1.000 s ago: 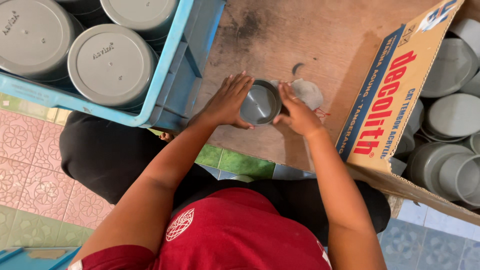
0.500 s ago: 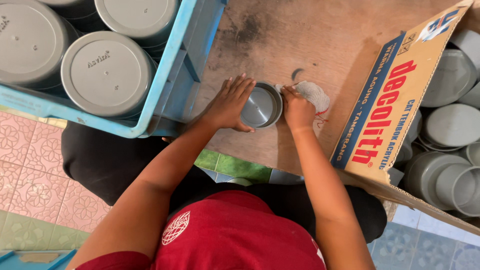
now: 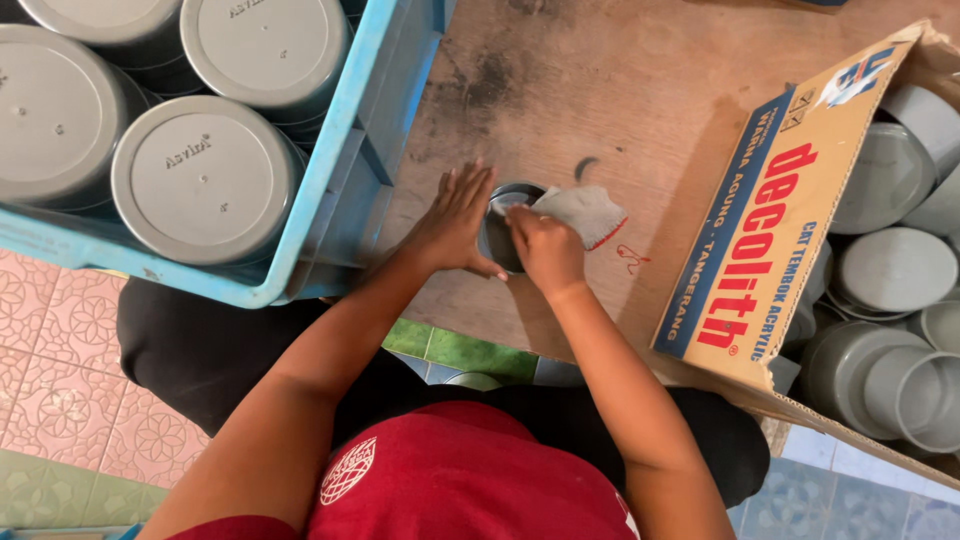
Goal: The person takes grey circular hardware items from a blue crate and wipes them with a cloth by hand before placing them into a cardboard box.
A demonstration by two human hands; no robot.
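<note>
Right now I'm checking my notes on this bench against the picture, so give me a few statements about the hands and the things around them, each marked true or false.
1. The left hand rests against a small grey cap on the wooden board. True.
2. The right hand holds a screwdriver. False: it holds a grey cloth over the cap.
3. The blue crate holds grey round caps. True.
4. The cardboard box lies to the person's left. False: it lies to the right, with grey caps behind it.
5. The person wears a green shirt. False: it is a red shirt.
</note>
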